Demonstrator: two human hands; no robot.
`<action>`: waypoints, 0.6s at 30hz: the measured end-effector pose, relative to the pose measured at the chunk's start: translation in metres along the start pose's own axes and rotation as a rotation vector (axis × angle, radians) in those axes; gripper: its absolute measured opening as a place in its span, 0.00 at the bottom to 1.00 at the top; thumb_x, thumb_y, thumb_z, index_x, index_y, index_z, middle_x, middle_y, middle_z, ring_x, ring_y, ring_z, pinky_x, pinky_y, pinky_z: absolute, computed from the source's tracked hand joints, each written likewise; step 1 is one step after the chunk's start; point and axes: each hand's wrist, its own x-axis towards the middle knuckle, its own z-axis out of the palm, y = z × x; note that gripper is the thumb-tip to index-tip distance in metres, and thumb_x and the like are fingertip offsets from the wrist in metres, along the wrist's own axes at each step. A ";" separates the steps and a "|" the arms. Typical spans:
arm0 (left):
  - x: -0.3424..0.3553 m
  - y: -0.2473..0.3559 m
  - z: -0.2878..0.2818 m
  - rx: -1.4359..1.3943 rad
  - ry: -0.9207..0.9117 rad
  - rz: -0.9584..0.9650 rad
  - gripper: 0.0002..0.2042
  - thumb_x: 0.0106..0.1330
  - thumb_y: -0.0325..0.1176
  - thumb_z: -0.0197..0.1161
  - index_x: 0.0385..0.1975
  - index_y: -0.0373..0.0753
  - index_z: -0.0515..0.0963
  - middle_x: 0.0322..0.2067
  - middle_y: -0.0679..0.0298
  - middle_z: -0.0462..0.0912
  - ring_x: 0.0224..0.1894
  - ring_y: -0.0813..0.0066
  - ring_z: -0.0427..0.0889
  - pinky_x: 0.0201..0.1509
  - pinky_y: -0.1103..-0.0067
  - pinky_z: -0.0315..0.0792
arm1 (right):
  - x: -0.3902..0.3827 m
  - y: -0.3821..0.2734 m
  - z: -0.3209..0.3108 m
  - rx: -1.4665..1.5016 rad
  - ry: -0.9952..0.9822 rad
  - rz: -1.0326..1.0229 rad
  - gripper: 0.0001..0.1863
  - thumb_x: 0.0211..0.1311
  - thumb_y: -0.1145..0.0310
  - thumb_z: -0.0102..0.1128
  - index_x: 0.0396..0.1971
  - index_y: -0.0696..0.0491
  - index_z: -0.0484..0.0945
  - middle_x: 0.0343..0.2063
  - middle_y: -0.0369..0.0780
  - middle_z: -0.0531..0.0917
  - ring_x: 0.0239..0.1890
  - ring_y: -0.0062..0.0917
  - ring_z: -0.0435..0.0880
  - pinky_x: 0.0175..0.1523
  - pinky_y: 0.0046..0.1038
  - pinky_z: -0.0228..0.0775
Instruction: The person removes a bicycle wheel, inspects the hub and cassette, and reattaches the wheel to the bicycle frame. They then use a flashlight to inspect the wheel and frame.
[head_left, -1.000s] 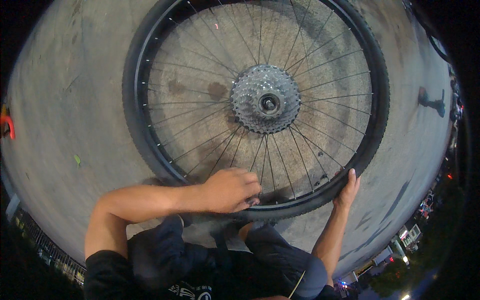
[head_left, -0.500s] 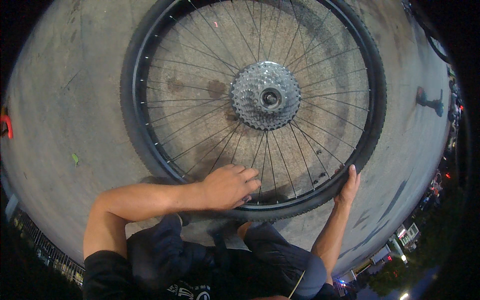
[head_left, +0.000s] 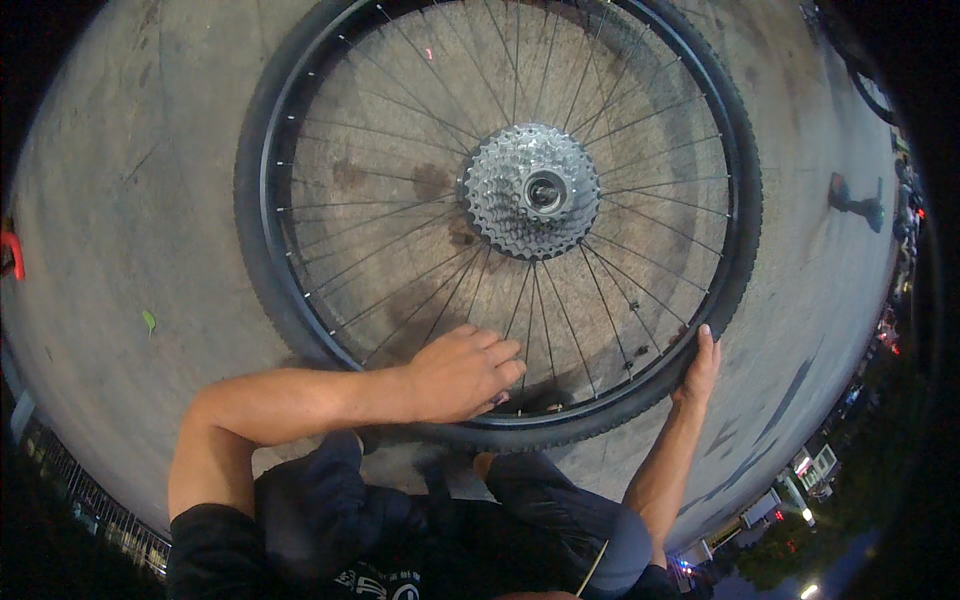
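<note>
A bicycle wheel with a knobby black tyre lies in front of me, its silver cassette facing up at the hub. Across the near part of the rim reaches my left hand, closed, with its fingertips pinched together at the rim's inner edge. What sits between those fingertips is hidden. My right hand grips the tyre at the near right, thumb on top and the other fingers out of sight beneath. Thin dark spokes run between hub and rim.
Grey concrete ground surrounds the wheel, with a small green leaf on it. A cordless drill lies at the right. Something red shows at the far left. My bent knees are close to the tyre's near edge.
The wheel has shifted and tilted slightly: its right side has moved left and its near rim a little toward me. Both hands keep nearly the same places.
</note>
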 end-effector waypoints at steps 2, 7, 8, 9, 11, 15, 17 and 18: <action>0.000 0.000 -0.001 0.010 0.001 0.000 0.20 0.57 0.37 0.67 0.47 0.37 0.75 0.49 0.57 0.76 0.47 0.61 0.76 0.51 0.68 0.71 | 0.000 0.000 0.001 -0.002 -0.016 -0.002 0.16 0.66 0.57 0.58 0.43 0.53 0.71 0.27 0.39 0.80 0.25 0.25 0.81 0.28 0.26 0.75; 0.000 0.000 -0.002 0.018 0.024 0.016 0.20 0.57 0.37 0.67 0.47 0.36 0.75 0.50 0.56 0.76 0.48 0.61 0.76 0.51 0.68 0.71 | 0.000 0.000 0.003 -0.011 -0.014 -0.025 0.15 0.66 0.56 0.58 0.41 0.52 0.72 0.26 0.39 0.80 0.24 0.25 0.81 0.27 0.25 0.74; 0.000 -0.001 -0.001 0.021 0.038 0.023 0.20 0.57 0.37 0.67 0.47 0.36 0.75 0.50 0.56 0.76 0.48 0.61 0.76 0.51 0.68 0.71 | 0.000 0.000 0.003 -0.013 -0.006 -0.025 0.15 0.66 0.56 0.58 0.41 0.52 0.72 0.26 0.39 0.80 0.24 0.25 0.81 0.27 0.25 0.74; 0.001 -0.001 -0.001 0.020 0.033 0.021 0.20 0.57 0.37 0.67 0.47 0.36 0.75 0.49 0.56 0.76 0.48 0.60 0.76 0.51 0.68 0.71 | 0.001 0.001 0.002 -0.016 0.002 -0.024 0.15 0.66 0.56 0.58 0.41 0.52 0.72 0.26 0.39 0.80 0.24 0.25 0.81 0.26 0.25 0.74; 0.003 -0.002 -0.002 0.020 0.024 0.016 0.20 0.56 0.37 0.67 0.47 0.36 0.74 0.49 0.56 0.76 0.48 0.60 0.76 0.50 0.68 0.71 | 0.003 0.003 0.000 -0.032 0.007 -0.024 0.16 0.65 0.56 0.58 0.41 0.53 0.72 0.26 0.39 0.80 0.24 0.25 0.81 0.26 0.26 0.74; 0.005 0.002 -0.006 -0.030 -0.021 -0.019 0.20 0.55 0.35 0.67 0.46 0.36 0.73 0.47 0.56 0.76 0.48 0.58 0.76 0.50 0.67 0.73 | -0.006 0.000 0.005 -0.046 0.017 0.003 0.16 0.66 0.56 0.58 0.42 0.53 0.71 0.26 0.39 0.80 0.24 0.26 0.81 0.28 0.26 0.75; 0.007 0.003 -0.007 -0.063 -0.028 -0.046 0.20 0.54 0.34 0.67 0.45 0.36 0.72 0.47 0.56 0.76 0.47 0.58 0.77 0.49 0.67 0.73 | -0.007 -0.001 0.007 -0.037 0.024 0.022 0.16 0.66 0.57 0.57 0.42 0.53 0.70 0.26 0.39 0.79 0.24 0.25 0.80 0.27 0.26 0.74; 0.007 0.003 -0.007 -0.073 -0.022 -0.048 0.20 0.54 0.33 0.67 0.45 0.36 0.72 0.47 0.56 0.76 0.46 0.57 0.77 0.48 0.67 0.73 | -0.007 0.000 0.006 -0.030 0.021 0.028 0.15 0.66 0.58 0.57 0.42 0.53 0.70 0.25 0.39 0.79 0.23 0.25 0.79 0.27 0.26 0.74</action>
